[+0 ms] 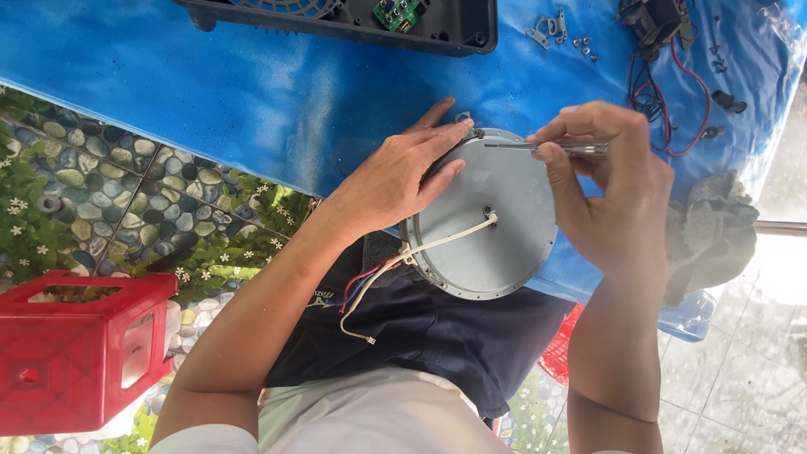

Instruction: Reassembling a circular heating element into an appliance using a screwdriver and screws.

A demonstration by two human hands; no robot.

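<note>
Two hands (395, 172) (601, 181) on grey disc (487, 227)

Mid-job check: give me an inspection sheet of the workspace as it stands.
Surface: blue table cover, wrinkled.
Job's things: round grey metal disc at the table's near edge; thin metal tool with its tip at the disc's rim.
Clutter: black housing, small brackets, loose screws, grey cloth.
Hands: left hand pressing on the disc; right hand gripping the tool.
Cables: white lead from the disc centre; red and black wires at the far right.
Surroundings: red plastic stool, pebble-pattern floor.
</note>
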